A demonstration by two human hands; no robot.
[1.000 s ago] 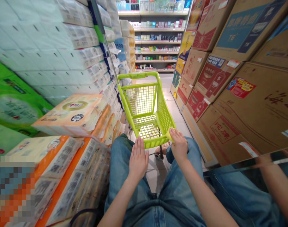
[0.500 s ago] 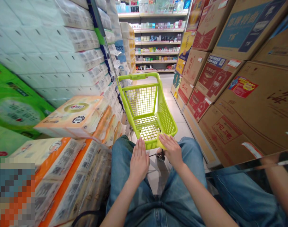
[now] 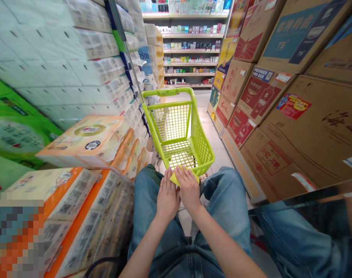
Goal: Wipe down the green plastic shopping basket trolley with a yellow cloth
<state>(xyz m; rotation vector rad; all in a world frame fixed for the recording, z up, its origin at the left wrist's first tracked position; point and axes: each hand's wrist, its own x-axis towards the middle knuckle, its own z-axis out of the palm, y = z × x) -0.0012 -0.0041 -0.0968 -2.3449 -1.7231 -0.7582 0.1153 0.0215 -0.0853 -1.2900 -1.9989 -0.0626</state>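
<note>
A lime-green shopping basket [image 3: 203, 150] with a latticed floor and walls stands between my knees. My right hand [image 3: 189, 189] presses a yellow cloth [image 3: 174, 178] against the near rim, fingers laid over it. Beside it, my left hand [image 3: 166, 197] rests on the same rim at its left part, fingers stretched out and holding nothing. The two hands are nearly touching. A long grey pull handle [image 3: 129, 58] rises from the basket's far left corner. Most of the cloth is hidden under my right fingers.
Packs of tissue paper [image 3: 86, 131] are stacked close on my left. Cardboard cartons [image 3: 280, 135] form a wall on the right, with a reflective surface [image 3: 294, 227] below them. Shelves of small goods [image 3: 190, 50] stand at the aisle's far end, beyond the tiled floor [image 3: 218, 144].
My right hand has slid the yellow cloth leftward along the near rim, up to my left hand. My left hand has stayed in about the same place.
</note>
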